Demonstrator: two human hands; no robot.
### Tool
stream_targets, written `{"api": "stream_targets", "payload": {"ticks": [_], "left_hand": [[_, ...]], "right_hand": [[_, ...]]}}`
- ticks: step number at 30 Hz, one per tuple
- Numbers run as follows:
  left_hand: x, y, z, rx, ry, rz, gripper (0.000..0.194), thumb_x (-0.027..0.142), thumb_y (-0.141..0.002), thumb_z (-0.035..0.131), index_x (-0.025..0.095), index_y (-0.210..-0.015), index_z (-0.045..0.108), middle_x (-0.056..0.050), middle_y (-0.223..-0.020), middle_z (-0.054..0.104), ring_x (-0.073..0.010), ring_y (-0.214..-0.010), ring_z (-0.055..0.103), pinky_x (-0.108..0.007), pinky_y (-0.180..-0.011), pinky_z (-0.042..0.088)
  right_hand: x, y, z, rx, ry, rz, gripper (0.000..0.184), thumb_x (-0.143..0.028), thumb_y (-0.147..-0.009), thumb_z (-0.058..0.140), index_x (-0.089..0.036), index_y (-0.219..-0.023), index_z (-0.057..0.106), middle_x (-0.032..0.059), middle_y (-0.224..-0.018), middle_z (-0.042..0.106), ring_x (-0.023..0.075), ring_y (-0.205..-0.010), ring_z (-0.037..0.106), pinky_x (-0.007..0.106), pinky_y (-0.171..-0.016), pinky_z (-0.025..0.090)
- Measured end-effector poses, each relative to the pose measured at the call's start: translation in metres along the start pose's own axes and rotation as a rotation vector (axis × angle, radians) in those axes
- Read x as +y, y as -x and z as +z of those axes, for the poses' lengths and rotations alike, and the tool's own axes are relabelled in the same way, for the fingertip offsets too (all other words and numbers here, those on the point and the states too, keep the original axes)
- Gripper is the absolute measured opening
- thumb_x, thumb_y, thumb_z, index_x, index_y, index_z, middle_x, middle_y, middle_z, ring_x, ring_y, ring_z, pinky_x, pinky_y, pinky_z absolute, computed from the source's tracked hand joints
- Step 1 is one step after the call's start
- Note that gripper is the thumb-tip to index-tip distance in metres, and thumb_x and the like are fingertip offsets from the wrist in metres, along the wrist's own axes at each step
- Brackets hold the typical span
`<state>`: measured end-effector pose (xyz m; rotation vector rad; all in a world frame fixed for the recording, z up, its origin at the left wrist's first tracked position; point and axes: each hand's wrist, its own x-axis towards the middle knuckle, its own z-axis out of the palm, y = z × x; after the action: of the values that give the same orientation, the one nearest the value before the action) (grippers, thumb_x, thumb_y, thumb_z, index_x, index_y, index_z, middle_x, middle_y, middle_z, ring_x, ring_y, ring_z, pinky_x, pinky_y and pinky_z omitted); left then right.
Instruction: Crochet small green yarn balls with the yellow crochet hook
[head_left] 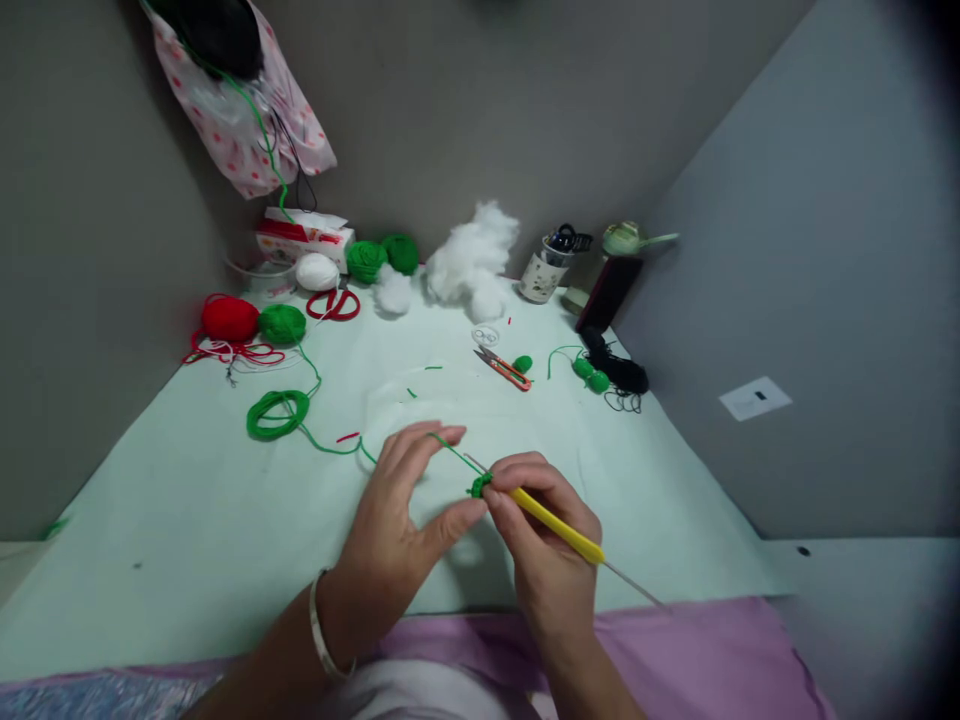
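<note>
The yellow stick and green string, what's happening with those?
A person's right hand holds a yellow-handled crochet hook beside a small green crocheted piece. Green yarn runs from that piece across the spread fingers of the left hand. Beyond it, the yarn leads to a loose coil and a green yarn ball on the table.

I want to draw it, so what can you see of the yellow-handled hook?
The hook has a smooth, plastic-looking yellow handle, with a thin, metallic-looking shaft at each end. The right hand grips it aslant above the table, beside small green yarnwork. Its tip is too small to make out.
</note>
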<state>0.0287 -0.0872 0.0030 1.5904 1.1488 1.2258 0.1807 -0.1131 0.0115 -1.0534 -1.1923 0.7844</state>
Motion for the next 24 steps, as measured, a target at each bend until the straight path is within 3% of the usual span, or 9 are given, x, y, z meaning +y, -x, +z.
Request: {"api": "stream_targets", "payload": {"ticks": [2,5,11,17,24], "left_hand": [[0.003,0.001,0.006,-0.003,0.243,-0.209,0.054,0.038,-0.083,0.082,0.023,-0.133,0.066,-0.006,-0.102,0.069,-0.0268,-0.104,0.066,-0.045,-0.098,0.052],[0.010,-0.002,0.010,-0.017,0.502,-0.368,0.056,0.031,-0.079,0.085,0.021,-0.131,0.064,0.002,-0.080,0.061,-0.0171,-0.078,0.062,-0.032,-0.077,0.054],[0.009,-0.006,0.008,-0.003,0.613,-0.385,0.046,0.023,-0.079,0.085,0.019,-0.121,0.068,0.004,-0.078,0.065,-0.0135,-0.071,0.065,-0.028,-0.074,0.056],[0.010,-0.005,0.006,-0.052,0.631,-0.445,0.049,0.024,-0.080,0.086,0.018,-0.124,0.066,0.002,-0.083,0.070,-0.0124,-0.064,0.068,-0.027,-0.067,0.057],[0.010,0.000,0.010,-0.078,0.761,-0.490,0.046,0.024,-0.084,0.082,0.018,-0.126,0.063,0.002,-0.089,0.067,-0.0068,-0.048,0.061,-0.025,-0.053,0.053]], "right_hand": [[-0.001,0.000,0.001,-0.005,0.017,-0.002,0.021,-0.005,-0.085,0.073,-0.026,-0.085,0.075,-0.0015,-0.082,0.070,0.0129,-0.078,0.066,0.022,-0.066,0.052],[-0.001,-0.002,0.003,-0.008,0.012,0.003,0.021,-0.004,-0.084,0.072,-0.025,-0.084,0.075,-0.0010,-0.081,0.069,0.0133,-0.075,0.065,0.022,-0.063,0.052],[-0.002,-0.002,0.001,-0.037,-0.026,0.030,0.021,-0.004,-0.084,0.071,-0.025,-0.083,0.075,-0.0007,-0.082,0.070,0.0131,-0.072,0.066,0.024,-0.064,0.052],[0.008,0.001,-0.003,-0.003,-0.096,0.134,0.016,-0.010,-0.084,0.076,-0.025,-0.082,0.075,-0.0012,-0.081,0.070,0.0136,-0.074,0.066,0.025,-0.066,0.052],[0.010,0.002,-0.001,0.006,-0.128,0.119,0.019,-0.006,-0.081,0.076,-0.025,-0.080,0.075,-0.0017,-0.081,0.070,0.0128,-0.074,0.066,0.024,-0.066,0.052]]}}
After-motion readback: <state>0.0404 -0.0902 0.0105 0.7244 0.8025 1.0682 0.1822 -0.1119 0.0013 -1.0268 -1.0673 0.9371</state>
